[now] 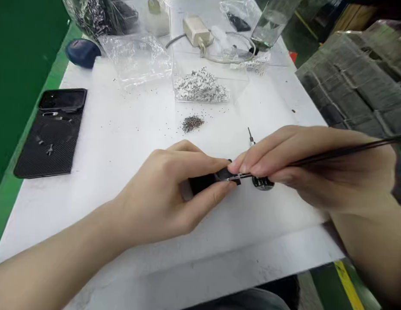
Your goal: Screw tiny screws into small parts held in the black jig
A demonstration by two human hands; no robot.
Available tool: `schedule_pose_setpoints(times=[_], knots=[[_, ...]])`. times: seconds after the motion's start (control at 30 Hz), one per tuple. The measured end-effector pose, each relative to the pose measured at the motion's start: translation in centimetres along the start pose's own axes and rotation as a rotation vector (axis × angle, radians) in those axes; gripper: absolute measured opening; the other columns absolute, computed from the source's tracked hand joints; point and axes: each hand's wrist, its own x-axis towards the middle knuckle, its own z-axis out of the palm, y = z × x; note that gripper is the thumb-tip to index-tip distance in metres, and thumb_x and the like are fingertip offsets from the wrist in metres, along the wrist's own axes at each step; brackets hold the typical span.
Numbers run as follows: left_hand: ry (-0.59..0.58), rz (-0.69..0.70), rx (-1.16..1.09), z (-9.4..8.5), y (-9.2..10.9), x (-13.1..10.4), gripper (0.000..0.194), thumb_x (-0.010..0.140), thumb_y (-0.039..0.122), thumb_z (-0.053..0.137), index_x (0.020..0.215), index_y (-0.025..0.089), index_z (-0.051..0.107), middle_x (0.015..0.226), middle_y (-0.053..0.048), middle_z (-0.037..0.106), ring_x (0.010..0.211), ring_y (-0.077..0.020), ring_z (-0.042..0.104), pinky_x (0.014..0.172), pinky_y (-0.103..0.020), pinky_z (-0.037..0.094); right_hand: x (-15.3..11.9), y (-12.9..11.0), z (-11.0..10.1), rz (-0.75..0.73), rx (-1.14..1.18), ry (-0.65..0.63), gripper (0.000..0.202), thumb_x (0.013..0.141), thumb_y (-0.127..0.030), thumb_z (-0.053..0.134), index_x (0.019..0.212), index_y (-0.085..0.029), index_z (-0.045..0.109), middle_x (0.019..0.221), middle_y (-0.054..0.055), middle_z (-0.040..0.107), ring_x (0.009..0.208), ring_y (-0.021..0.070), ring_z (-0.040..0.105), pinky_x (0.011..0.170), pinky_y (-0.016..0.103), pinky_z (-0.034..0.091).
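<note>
My left hand [171, 185] is closed around a small black block [200, 184], thumb and forefinger on either side of it. Thin dark strips [319, 156] run through my right hand [316, 172], whose fingertips pinch a slim metal end against the block's right side. The exact kind of both parts is hidden by the fingers. Beneath my right fingers, a small screwdriver [263, 184] shows its dark ribbed handle and its thin shaft; its middle is covered. Beyond my hands lies a pile of tiny dark screws [193, 123].
A clear tray [200, 101] holds small white bits. At left are a phone [61, 100] and a black textured mat [54, 150]. Plastic bags [138, 58], a blue rounded object [83, 53] and a white adapter [196, 30] with cable stand behind. Wrapped stacks [358, 82] rise at right.
</note>
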Motion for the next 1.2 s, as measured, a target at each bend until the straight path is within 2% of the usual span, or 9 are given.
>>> schedule_pose_setpoints(times=[0.1,0.27,0.4,0.77,0.9,0.97,1.07,1.13,1.2], knots=[[-0.015,0.008,-0.014,-0.1,0.0,0.1,0.017,0.096,0.018,0.073,0.109,0.025,0.082,0.102,0.004,0.084,0.089,-0.0139,0.072,0.093,-0.025,0.058,-0.1,-0.3,0.0,0.013,-0.001,0.005,0.025,0.091,-0.007,0.076,0.113,-0.017,0.082,0.1,0.01,0.083,0.097,0.0242,0.083,0.083,0.032,0.071],[-0.035,0.017,-0.012,-0.2,-0.1,0.2,0.019,0.097,0.019,0.071,0.109,0.028,0.082,0.099,0.003,0.084,0.088,-0.0162,0.074,0.092,-0.029,0.059,-0.2,-0.3,-0.1,0.027,0.03,-0.007,0.018,0.092,-0.005,0.075,0.107,-0.012,0.081,0.099,0.013,0.083,0.098,0.0241,0.082,0.086,0.031,0.071],[-0.044,0.009,-0.017,-0.3,0.0,0.3,0.018,0.098,0.02,0.071,0.111,0.026,0.082,0.099,0.003,0.083,0.088,-0.0163,0.073,0.093,-0.029,0.058,-0.1,-0.1,-0.2,0.027,0.027,-0.011,0.018,0.093,-0.007,0.074,0.108,-0.015,0.081,0.099,0.011,0.083,0.099,0.0227,0.082,0.086,0.03,0.07],[-0.045,-0.01,0.007,-0.3,0.0,0.1,0.016,0.1,0.023,0.069,0.109,0.025,0.081,0.098,0.003,0.082,0.089,-0.016,0.07,0.088,-0.027,0.057,0.5,-1.3,-0.9,0.04,-0.08,-0.154,0.019,0.096,-0.009,0.071,0.107,-0.019,0.083,0.104,0.009,0.084,0.104,0.0223,0.082,0.095,0.028,0.068],[-0.052,-0.026,0.038,-0.3,0.2,0.1,0.016,0.1,0.024,0.068,0.109,0.023,0.081,0.096,0.0,0.081,0.091,-0.0177,0.071,0.082,-0.027,0.059,0.0,-0.5,-0.5,0.018,-0.048,-0.094,0.014,0.097,-0.014,0.073,0.107,-0.019,0.081,0.103,0.008,0.084,0.102,0.0212,0.081,0.091,0.031,0.068],[-0.048,-0.032,0.049,-0.3,0.1,0.1,0.018,0.1,0.024,0.068,0.111,0.024,0.082,0.098,0.0,0.082,0.09,-0.0182,0.072,0.077,-0.027,0.059,0.0,-0.2,-0.6,0.018,-0.03,0.038,0.01,0.098,-0.018,0.073,0.105,-0.019,0.08,0.098,0.006,0.083,0.094,0.0208,0.081,0.084,0.033,0.068],[-0.045,-0.054,0.065,-0.3,-0.2,0.2,0.021,0.099,0.029,0.069,0.116,0.026,0.082,0.107,-0.002,0.083,0.091,-0.0194,0.076,0.081,-0.029,0.061,0.7,-0.9,-1.2,-0.046,-0.083,0.218,0.008,0.096,-0.024,0.077,0.099,-0.017,0.08,0.093,0.006,0.081,0.087,0.0201,0.079,0.078,0.034,0.066],[-0.038,-0.094,0.092,-0.7,-0.3,0.1,0.025,0.099,0.034,0.069,0.12,0.027,0.081,0.111,-0.004,0.082,0.092,-0.0209,0.076,0.081,-0.029,0.061,1.2,-2.1,-1.4,-0.071,-0.182,0.159,0.008,0.094,-0.022,0.078,0.098,-0.015,0.079,0.094,0.005,0.081,0.093,0.0191,0.078,0.082,0.031,0.065],[-0.039,-0.13,0.155,-1.2,0.0,-0.1,0.022,0.098,0.036,0.071,0.116,0.028,0.081,0.11,-0.001,0.081,0.079,-0.017,0.072,0.069,-0.027,0.058,1.2,-3.8,-0.9,-0.081,-0.237,0.071,0.007,0.096,-0.017,0.074,0.099,-0.012,0.078,0.098,0.006,0.081,0.096,0.0165,0.076,0.081,0.028,0.063]])
